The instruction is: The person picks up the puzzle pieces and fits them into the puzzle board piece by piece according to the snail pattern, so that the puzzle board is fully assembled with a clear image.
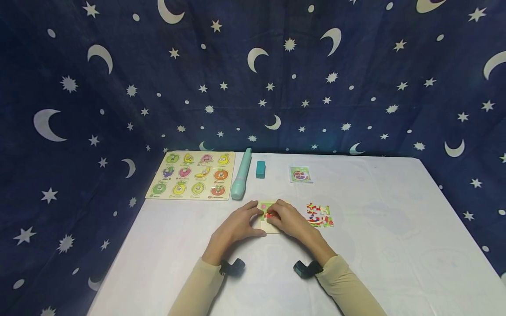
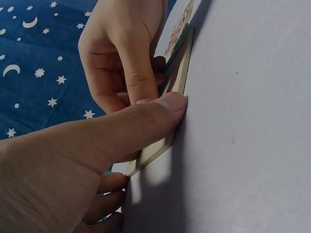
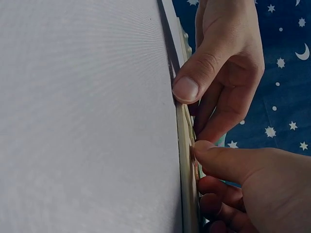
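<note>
From my remote seat I have both hands over a small wooden puzzle board (image 1: 272, 229) at the centre of the work, lying flat on the white table (image 1: 379, 245). The left hand (image 1: 237, 224) comes in from 8 o'clock and holds the board's side, thumb spread well away from the fingers, its tip on the near edge. The right hand (image 1: 289, 220), from 4 o'clock, bends over the board, thumb and index finger pinching a small red puzzle piece (image 1: 266, 215) at its surface; I cannot tell whether the piece is seated. Just beyond that hand, at 3 o'clock from the board, lie loose pieces (image 1: 319, 215) in red, white and green. A square picture card (image 1: 301, 174) sits at 1 o'clock, a teal block (image 1: 260, 169) just short of 12, a pale teal stick (image 1: 242, 175) at 11, and a fruit board (image 1: 191, 176) at 10.
</note>
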### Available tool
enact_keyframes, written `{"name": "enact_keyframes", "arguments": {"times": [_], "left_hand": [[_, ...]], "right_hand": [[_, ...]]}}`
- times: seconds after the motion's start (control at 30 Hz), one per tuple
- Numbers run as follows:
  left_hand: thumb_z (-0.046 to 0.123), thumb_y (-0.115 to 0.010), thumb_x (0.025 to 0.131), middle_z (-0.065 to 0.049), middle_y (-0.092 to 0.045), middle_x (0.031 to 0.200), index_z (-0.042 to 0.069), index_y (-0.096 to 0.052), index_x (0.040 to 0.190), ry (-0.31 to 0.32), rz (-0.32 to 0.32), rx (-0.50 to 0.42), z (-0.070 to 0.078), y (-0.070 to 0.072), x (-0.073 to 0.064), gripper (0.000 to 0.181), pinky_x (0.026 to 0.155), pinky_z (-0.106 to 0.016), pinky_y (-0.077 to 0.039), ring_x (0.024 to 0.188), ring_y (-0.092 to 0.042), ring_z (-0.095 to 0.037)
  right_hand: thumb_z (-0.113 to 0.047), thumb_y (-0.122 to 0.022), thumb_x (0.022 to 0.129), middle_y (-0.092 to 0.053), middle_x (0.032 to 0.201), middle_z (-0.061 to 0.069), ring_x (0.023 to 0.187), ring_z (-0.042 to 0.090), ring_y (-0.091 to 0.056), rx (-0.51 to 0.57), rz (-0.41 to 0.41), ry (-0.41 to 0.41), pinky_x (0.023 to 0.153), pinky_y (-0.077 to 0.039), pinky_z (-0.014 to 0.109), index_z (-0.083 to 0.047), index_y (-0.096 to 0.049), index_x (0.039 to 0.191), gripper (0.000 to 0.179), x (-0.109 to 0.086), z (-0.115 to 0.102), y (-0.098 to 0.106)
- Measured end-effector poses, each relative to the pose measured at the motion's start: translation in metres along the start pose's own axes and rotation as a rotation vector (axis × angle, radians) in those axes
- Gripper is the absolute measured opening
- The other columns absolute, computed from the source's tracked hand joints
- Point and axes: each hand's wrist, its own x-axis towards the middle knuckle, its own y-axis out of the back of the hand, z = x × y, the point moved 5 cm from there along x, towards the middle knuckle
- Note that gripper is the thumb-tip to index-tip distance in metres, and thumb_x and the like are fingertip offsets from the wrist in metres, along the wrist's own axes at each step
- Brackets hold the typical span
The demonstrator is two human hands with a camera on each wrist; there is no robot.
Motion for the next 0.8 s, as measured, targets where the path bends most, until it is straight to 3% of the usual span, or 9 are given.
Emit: {"name": "enact_keyframes", "arguments": {"times": [0.2, 0.6, 0.8], "left_hand": [[0.048, -0.084, 0.076, -0.009, -0.048, 0.154, 0.015, -0.065, 0.131, 0.0, 0.007, 0.004, 0.0, 0.0, -0.001, 0.067, 0.116, -0.042, -0.043, 0.144, -0.045, -0.028], [0.049, -0.085, 0.075, -0.009, -0.048, 0.154, 0.015, -0.066, 0.129, -0.007, 0.014, 0.009, 0.0, -0.003, 0.001, 0.067, 0.116, -0.041, -0.043, 0.144, -0.045, -0.028], [0.048, -0.085, 0.075, -0.009, -0.048, 0.154, 0.016, -0.066, 0.129, 0.005, 0.015, -0.003, -0.001, -0.002, 0.0, 0.066, 0.117, -0.041, -0.042, 0.144, -0.046, -0.028]], "right_hand": [[-0.023, -0.075, 0.089, -0.059, 0.091, -0.004, 0.078, 0.008, -0.05, -0.007, 0.01, 0.017, 0.071, -0.048, 0.026, -0.009, -0.072, 0.108, 0.023, -0.001, -0.001, 0.004], [-0.027, -0.077, 0.086, -0.063, 0.102, -0.002, 0.092, 0.012, -0.056, -0.038, 0.064, 0.006, 0.086, -0.053, 0.036, -0.012, -0.071, 0.114, 0.032, -0.008, 0.01, 0.016], [-0.029, -0.076, 0.086, -0.064, 0.104, 0.0, 0.092, 0.012, -0.053, -0.065, 0.064, -0.025, 0.082, -0.051, 0.033, -0.012, -0.07, 0.116, 0.035, -0.011, 0.017, 0.028]]}}
